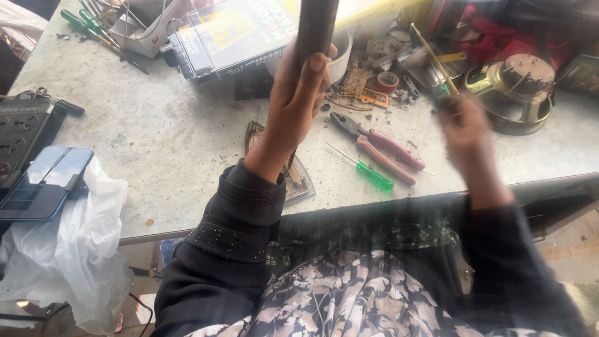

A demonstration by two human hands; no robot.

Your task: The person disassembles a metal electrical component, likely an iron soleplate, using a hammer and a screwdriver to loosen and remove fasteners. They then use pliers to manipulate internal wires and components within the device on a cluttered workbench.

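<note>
My left hand point(298, 93) is clenched round a dark tube point(316, 28), holding it upright above the tabletop point(168, 137). My right hand point(465, 128) is blurred; it seems to grip a thin brass-coloured rod point(435, 59), though I can't tell for sure. Between them lie red-handled pliers point(380, 146) and a green screwdriver point(368, 171). A phone point(43, 181) rests far left.

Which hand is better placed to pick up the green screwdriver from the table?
Probably the right hand: it hovers, blurred, nearer the green screwdriver and pliers, though it seems to hold a thin tool. The left hand grips a dark tube.
</note>
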